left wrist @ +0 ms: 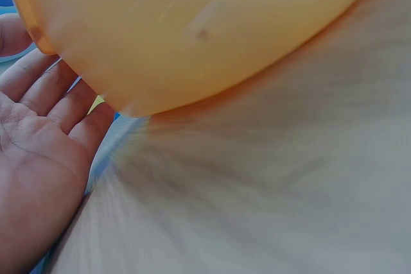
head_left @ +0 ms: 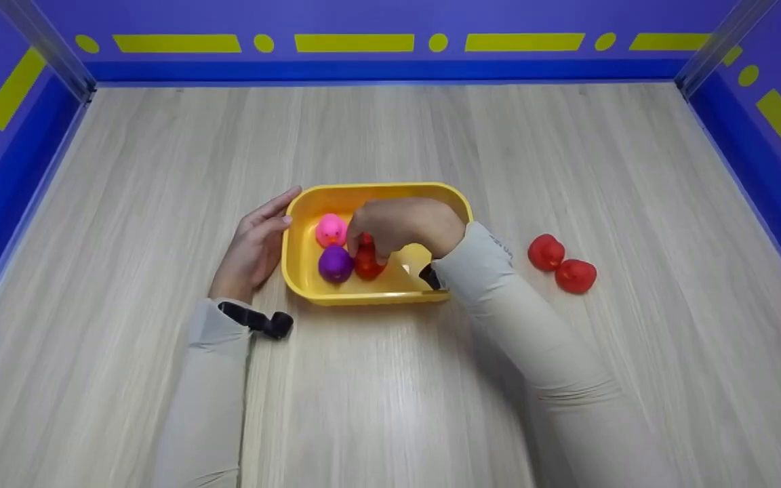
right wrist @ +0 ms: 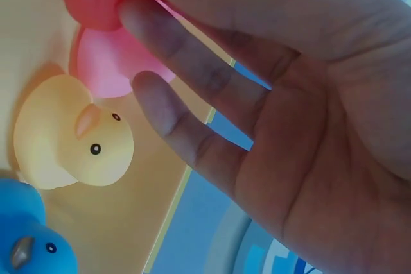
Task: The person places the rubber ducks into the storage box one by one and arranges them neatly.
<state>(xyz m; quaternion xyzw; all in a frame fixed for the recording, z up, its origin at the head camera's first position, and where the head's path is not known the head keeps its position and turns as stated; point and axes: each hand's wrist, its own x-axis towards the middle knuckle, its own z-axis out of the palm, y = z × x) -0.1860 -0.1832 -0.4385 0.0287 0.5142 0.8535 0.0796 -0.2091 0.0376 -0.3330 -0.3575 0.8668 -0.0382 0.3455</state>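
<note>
A red toy [head_left: 367,266] is sitting inside the yellow tub [head_left: 367,298], looking smooth and rounded; the right hand [head_left: 401,222] is pinching it between thumb and fingers. Left of that hand, a pink duck [head_left: 331,230] and purple toy [head_left: 335,263] are lying; a yellow duck [right wrist: 70,134] and blue duck [right wrist: 38,239] are showing past its little finger. Apparently 5 toys are in, while 2 red toys [head_left: 546,252] are remaining outside, right of the hand. The left hand [head_left: 255,244] is resting, fingers extended, against the tub.

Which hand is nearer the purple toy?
Right. The right hand pinches the red toy beside the purple toy; the left hand is farther off, against the left end of the yellow tub.
</note>
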